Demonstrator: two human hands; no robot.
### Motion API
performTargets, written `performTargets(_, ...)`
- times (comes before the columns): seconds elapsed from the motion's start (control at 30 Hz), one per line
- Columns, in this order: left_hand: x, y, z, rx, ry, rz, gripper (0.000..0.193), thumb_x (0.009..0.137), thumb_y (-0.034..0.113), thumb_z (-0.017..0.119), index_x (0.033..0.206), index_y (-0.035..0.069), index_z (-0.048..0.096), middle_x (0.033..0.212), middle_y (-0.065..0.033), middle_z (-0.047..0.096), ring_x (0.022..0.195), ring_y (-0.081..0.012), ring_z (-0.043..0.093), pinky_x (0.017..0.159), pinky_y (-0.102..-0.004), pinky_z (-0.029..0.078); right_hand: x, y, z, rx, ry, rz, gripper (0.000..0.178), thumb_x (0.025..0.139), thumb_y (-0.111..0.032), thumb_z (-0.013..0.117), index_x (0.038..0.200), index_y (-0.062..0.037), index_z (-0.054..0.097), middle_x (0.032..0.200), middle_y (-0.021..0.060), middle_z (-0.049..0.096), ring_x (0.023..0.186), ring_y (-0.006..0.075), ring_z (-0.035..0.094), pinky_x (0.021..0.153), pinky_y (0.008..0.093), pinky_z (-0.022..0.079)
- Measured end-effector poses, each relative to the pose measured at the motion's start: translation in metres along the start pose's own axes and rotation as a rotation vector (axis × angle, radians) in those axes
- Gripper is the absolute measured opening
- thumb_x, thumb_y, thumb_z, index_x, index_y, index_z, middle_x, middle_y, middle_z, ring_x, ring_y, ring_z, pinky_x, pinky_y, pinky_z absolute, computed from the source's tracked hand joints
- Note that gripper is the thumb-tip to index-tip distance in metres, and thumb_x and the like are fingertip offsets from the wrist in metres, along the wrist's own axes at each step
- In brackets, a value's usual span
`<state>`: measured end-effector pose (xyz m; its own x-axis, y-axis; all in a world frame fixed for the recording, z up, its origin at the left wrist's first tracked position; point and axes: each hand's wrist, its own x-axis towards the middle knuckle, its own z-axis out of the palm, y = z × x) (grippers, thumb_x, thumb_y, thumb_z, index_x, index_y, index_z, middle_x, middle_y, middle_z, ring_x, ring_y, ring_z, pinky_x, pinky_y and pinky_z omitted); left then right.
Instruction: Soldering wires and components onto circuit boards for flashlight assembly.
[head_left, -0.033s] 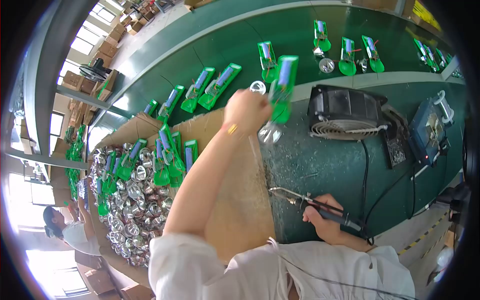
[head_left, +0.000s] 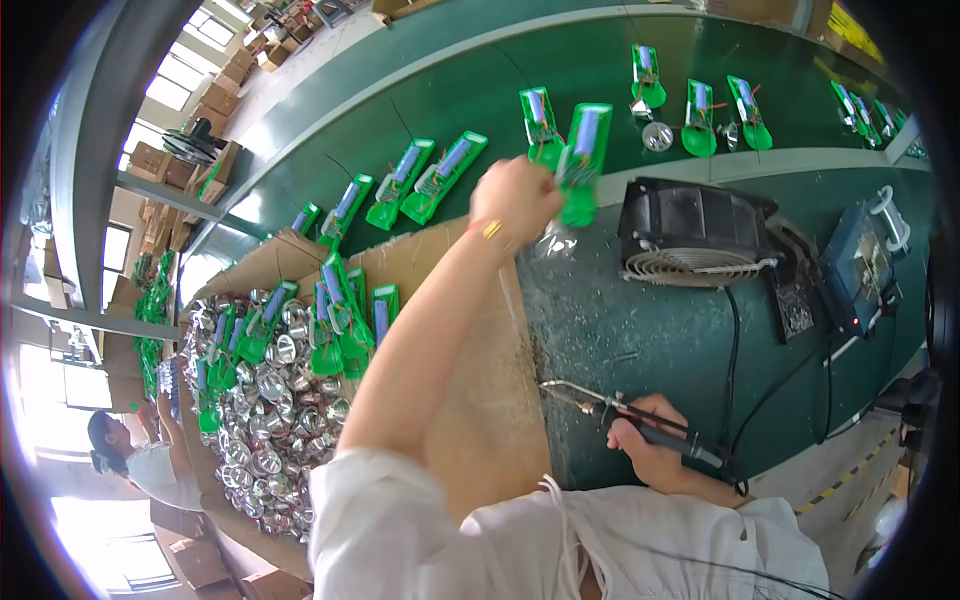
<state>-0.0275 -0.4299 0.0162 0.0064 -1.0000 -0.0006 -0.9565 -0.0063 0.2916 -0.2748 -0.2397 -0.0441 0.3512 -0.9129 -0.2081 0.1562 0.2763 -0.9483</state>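
Left hand (head_left: 515,205): fingers curled closed on the near edge of a green unit (head_left: 586,165), which lies just right of them; fingertips partly hidden. Shiny cup (head_left: 556,243) just below those fingers; whether attached, cannot tell. Right hand (head_left: 652,445): fingers wrapped round a soldering iron (head_left: 682,440), its tip out left of them. Judgement: edge grip spares the wiring; best keep the hot tip low, well apart from left fingers.
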Motion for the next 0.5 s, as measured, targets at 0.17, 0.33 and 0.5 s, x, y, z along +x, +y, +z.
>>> performTargets(0.17,0.089,-0.012,0.036,-0.187,0.303,0.029,0.021,0.071,0.032,0.066,0.079,0.013,0.069,0.079,-0.0087,0.066,0.073,-0.0268,0.063,0.068,-0.0364,0.051,0.003,0.008,-0.007,-0.069,-0.038,-0.046,0.016,0.076,-0.003,0.066,0.082,-0.0013,0.052,0.066,0.0065,0.062,0.060,0.0100,0.061,0.053,0.0231,0.049)
performTargets(0.33,0.064,-0.072,-0.040,-0.088,0.506,-0.131,0.038,0.070,0.039,0.069,0.095,0.011,0.063,0.087,-0.0092,0.061,0.084,-0.0243,0.061,0.072,-0.0346,0.049,0.003,0.003,-0.009,-0.223,-0.032,-0.077,0.016,0.076,-0.004,0.067,0.083,-0.0013,0.052,0.067,0.0067,0.063,0.060,0.0097,0.062,0.053,0.0238,0.049)
performTargets(0.5,0.011,-0.121,-0.007,0.206,-0.097,-0.208,0.070,0.074,0.038,0.062,0.134,0.015,0.034,0.118,-0.0170,0.051,0.107,-0.0331,0.052,0.090,-0.0426,0.043,0.001,0.011,-0.005,-0.142,-0.020,-0.089,0.018,0.077,-0.004,0.067,0.086,0.0007,0.051,0.068,0.0086,0.063,0.060,0.0111,0.062,0.053,0.0252,0.049)
